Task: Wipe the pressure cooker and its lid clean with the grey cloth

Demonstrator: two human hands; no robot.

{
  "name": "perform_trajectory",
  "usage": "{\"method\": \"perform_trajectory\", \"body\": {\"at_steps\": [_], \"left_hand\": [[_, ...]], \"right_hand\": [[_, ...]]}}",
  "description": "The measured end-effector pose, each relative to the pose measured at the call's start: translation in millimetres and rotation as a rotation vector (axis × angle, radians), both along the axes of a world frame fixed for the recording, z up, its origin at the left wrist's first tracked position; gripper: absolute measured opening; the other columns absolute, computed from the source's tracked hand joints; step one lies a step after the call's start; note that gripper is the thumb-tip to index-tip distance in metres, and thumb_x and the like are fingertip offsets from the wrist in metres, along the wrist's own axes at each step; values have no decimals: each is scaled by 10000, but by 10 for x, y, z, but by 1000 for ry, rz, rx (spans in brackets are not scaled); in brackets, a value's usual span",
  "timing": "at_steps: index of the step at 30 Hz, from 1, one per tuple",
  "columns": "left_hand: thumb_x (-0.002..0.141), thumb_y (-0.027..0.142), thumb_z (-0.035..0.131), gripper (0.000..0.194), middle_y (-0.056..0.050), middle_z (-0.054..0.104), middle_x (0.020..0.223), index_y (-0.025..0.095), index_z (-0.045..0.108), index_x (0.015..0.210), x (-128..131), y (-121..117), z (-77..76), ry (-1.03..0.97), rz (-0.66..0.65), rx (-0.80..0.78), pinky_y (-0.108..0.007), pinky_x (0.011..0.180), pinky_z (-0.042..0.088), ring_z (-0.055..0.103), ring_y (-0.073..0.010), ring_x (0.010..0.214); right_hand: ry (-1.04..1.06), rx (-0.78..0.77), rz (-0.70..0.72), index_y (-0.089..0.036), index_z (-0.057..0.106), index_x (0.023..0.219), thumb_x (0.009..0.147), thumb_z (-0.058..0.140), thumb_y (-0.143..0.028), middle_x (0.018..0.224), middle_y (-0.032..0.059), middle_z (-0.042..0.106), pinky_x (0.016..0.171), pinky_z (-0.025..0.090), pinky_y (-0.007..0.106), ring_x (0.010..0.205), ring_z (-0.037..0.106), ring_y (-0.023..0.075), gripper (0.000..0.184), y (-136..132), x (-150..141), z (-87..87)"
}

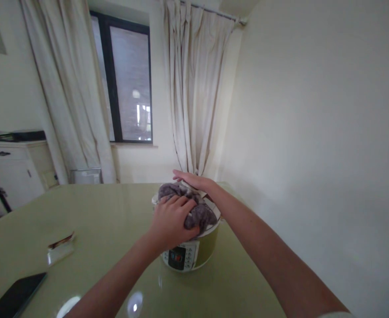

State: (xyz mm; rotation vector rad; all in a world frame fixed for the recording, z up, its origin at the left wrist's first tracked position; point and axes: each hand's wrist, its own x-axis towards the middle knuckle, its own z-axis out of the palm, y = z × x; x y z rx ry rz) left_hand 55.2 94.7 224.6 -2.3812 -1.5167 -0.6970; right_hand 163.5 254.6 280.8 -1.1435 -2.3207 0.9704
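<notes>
A: We see a pale room with a window (131, 84), long curtains (197, 88) and a shiny green desk (115, 207). What do we find in the middle?

B: We find a round tub (208, 248) with a black square on its front. A bunched grey cloth (201, 217) sits on top of it, with some white stuff (212, 205) beside the cloth.

A: How do we see the hands?

B: We see the left hand (173, 216) half curled around the grey cloth, fingers on top and thumb near the front. We think it holds on there so the soft lump stays put.

A: And the right hand (194, 179)?

B: We see it flat, fingers straight, at the far side. Maybe it steadies the back. We can't tell what its palm touches.

A: A phone (17, 293) and a small packet (60, 251) lie well apart, perhaps to leave room.
</notes>
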Motion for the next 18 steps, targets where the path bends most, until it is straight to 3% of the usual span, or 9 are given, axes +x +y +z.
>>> {"method": "perform_trajectory", "body": {"at_steps": [6, 8, 11, 14, 18], "left_hand": [[837, 578, 708, 540, -228, 736, 1161, 183, 748, 1203, 766, 270, -13, 100, -101, 30, -564, 951, 464, 659, -407, 1104], [882, 537, 675, 556, -262, 715, 1253, 151, 737, 1278, 1013, 406, -13, 106, -120, 68, -596, 979, 448, 624, -449, 1192], [927, 427, 634, 569, -251, 630, 1449, 164, 656, 1431, 1240, 532, 14, 32, -50, 163, -672, 1084, 357, 513, -500, 1353], [908, 463, 651, 569, -260, 653, 1402, 173, 675, 1397, 1186, 437, -6, 39, -62, 93, -701, 1090, 341, 542, -498, 1312], [783, 565, 751, 603, -220, 713, 1256, 274, 700, 1310, 672, 36, -184, -7, -36, 4, -698, 1057, 383, 622, -455, 1181]], "right_hand": [[-32, -35, 29, -224, 803, 1084, 929, 559, -758, 1179, 65, 803, 1135, 479, 434, 1193, 698, 313, 607, 60, 56, 72], [-54, -10, 43, -224, 809, 1036, 917, 597, -739, 1170, 76, 806, 1122, 490, 442, 1190, 701, 319, 570, 84, 44, 83], [-94, 3, 86, -227, 811, 1017, 948, 600, -670, 1239, 71, 787, 1141, 477, 427, 1226, 688, 305, 496, 106, 23, 81], [-79, -43, 110, -221, 816, 993, 1008, 488, -657, 1179, 56, 804, 1105, 506, 395, 1172, 713, 285, 545, 115, 14, 47], [-44, 78, 53, -232, 813, 1059, 993, 559, -630, 1251, 35, 785, 1112, 492, 341, 1209, 701, 247, 476, 126, -2, -21]]}}
